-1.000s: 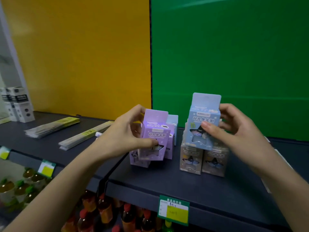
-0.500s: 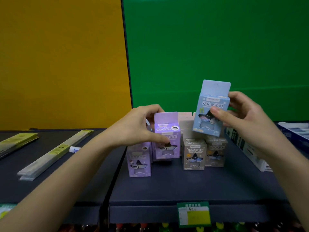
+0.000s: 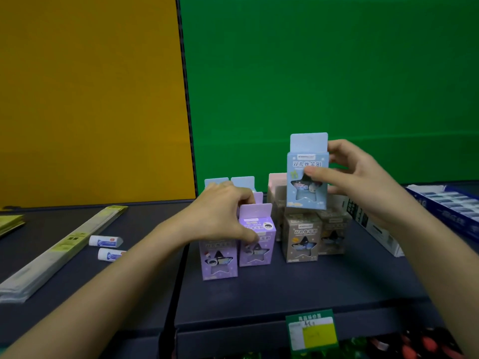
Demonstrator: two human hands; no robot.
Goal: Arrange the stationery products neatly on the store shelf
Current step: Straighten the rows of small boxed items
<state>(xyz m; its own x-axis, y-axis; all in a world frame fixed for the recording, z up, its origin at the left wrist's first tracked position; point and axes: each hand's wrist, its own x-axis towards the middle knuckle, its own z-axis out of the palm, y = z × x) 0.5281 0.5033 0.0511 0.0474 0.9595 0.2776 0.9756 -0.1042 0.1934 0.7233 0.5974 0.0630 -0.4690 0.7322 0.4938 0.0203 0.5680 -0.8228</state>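
Small sharpener boxes stand on a dark shelf (image 3: 285, 286). My left hand (image 3: 223, 213) grips a purple box (image 3: 256, 242) from above; this box rests on the shelf beside another purple box (image 3: 219, 260) that stands a little nearer to me. My right hand (image 3: 355, 177) holds a light blue box (image 3: 307, 174) upright in the air, just above two brown boxes (image 3: 302, 239). Two more blue boxes (image 3: 242, 182) and a pink one (image 3: 277, 181) stand behind, partly hidden by my hands.
Long flat packs (image 3: 64, 247) and two white glue sticks (image 3: 106, 240) lie on the left shelf section. White and blue cartons (image 3: 451, 206) sit at the right. A green and yellow price tag (image 3: 312, 331) hangs on the shelf's front edge. Bottles show below.
My left hand has lowered the purple box onto the shelf beside the other purple one. The blue box in my right hand has come down closer to the brown boxes. The camera came nearer.
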